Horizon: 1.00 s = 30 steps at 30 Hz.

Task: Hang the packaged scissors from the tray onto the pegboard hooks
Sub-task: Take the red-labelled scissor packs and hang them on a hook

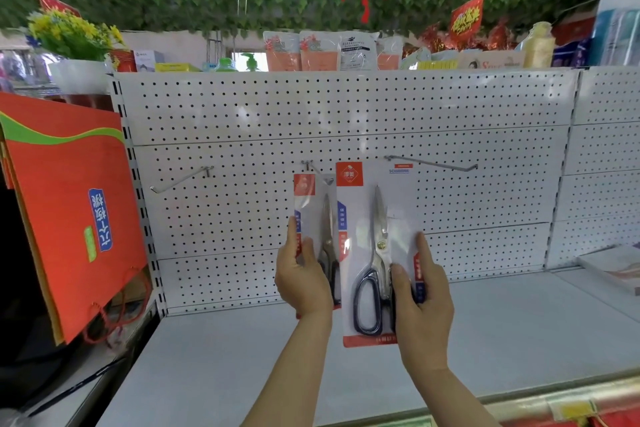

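Observation:
My left hand grips one pack of scissors by its lower left edge; the pack's top sits at the tip of the middle hook on the white pegboard. My right hand holds a second, larger pack of scissors with black handles, upright in front of the board, its top just left of the right hook. A third hook juts out bare on the left. No tray is in view.
A white shelf runs below the pegboard. Red paper gift bags stand at the left edge. Packaged goods and a pot of yellow flowers line the top of the board. A flat white item lies at the right.

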Each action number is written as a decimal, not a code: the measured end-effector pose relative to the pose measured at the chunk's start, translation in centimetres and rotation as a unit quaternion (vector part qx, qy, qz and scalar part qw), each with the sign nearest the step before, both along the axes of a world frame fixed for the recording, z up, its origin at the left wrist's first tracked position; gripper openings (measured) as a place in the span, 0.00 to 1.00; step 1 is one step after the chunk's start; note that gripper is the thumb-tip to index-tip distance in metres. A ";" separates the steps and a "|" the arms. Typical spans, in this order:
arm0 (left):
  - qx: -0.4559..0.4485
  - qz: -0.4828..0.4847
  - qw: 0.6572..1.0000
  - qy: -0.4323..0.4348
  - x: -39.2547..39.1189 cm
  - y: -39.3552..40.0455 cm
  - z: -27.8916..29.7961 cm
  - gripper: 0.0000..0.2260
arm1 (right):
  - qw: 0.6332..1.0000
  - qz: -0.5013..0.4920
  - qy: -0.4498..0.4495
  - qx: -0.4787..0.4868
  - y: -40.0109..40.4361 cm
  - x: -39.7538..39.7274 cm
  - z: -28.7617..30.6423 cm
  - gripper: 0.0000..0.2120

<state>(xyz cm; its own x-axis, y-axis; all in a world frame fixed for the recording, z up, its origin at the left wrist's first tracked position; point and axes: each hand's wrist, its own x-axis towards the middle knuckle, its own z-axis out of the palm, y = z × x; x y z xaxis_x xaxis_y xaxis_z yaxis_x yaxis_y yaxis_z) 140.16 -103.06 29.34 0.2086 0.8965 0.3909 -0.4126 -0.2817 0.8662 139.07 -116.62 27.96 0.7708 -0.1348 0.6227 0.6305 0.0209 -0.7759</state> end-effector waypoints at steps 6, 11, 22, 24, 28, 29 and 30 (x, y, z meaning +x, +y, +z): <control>0.033 0.008 0.999 -0.041 -1.1 2.5 2.9 0.16 | 1.000 0.015 -0.016 -0.022 2.2 -0.1 -0.3 0.27; 0.226 -0.103 0.968 0.036 -2.4 3.3 9.2 0.22 | 0.999 0.021 -0.017 -0.030 4.1 0.4 -1.0 0.27; 0.354 -0.075 0.902 0.235 0.5 5.2 9.4 0.26 | 0.999 0.024 0.019 -0.041 7.1 2.9 -2.8 0.28; 0.358 -0.082 0.900 0.235 1.3 5.7 9.2 0.25 | 0.997 0.029 0.035 -0.057 7.5 3.8 -2.9 0.28; 0.364 -0.058 0.897 0.244 2.6 6.4 9.1 0.24 | 0.994 0.042 0.048 -0.086 8.4 5.4 -2.7 0.29; 0.366 -0.056 0.897 0.241 3.0 6.6 9.0 0.24 | 0.993 0.039 0.048 -0.096 8.6 5.8 -2.6 0.29; 0.368 -0.053 0.897 0.239 3.5 6.9 8.9 0.24 | 0.992 0.035 0.048 -0.107 8.8 6.3 -2.5 0.29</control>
